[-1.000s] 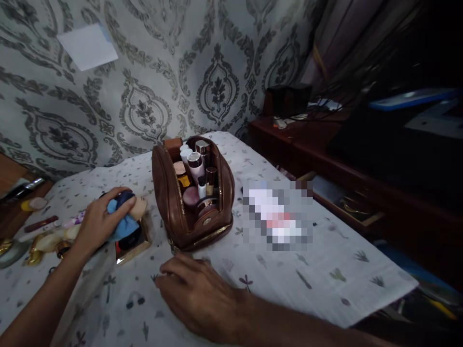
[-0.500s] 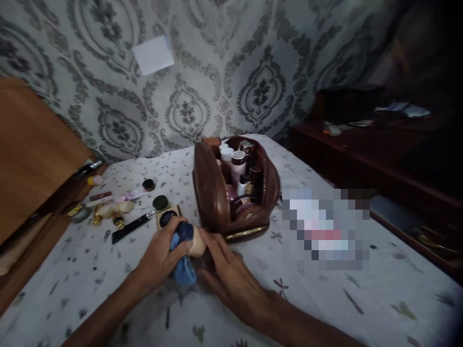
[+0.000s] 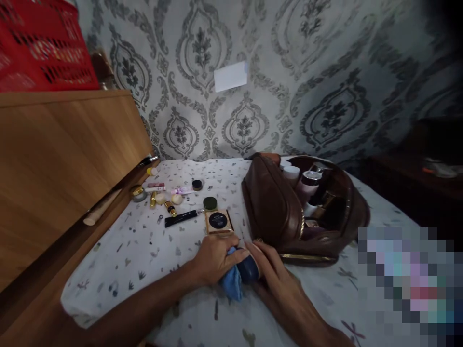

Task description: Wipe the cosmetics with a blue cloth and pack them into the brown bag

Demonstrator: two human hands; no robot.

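Note:
Low in front of the bag, my left hand [image 3: 215,258] is closed on a bunched blue cloth [image 3: 232,284], which it presses to a container with a rounded dark blue end [image 3: 249,270]. My right hand [image 3: 277,272] wraps around the other side of this container, its fingers hiding most of the body; the exact kind is unclear. Just beyond my hands lies a square gold box with a round black top [image 3: 218,221]. To the right, a brown leather cosmetic bag [image 3: 275,202] stands unzipped, holding a pink bottle with a silver cap [image 3: 310,182] and white-capped containers [image 3: 290,174].
Small cosmetics spread across the patterned sheet [image 3: 144,260]: a black tube [image 3: 183,218], a dark green round lid [image 3: 210,203], a small black jar [image 3: 197,185], several gold and cream pieces. A wooden cabinet [image 3: 72,144] bounds the left, bearing a red basket [image 3: 47,48]. A blurred-out patch covers the right.
My view has swung left, bringing the red basket in and shifting the bag rightward in the picture. The container has turned in my hands: its dark blue end now faces me, its cream part hidden.

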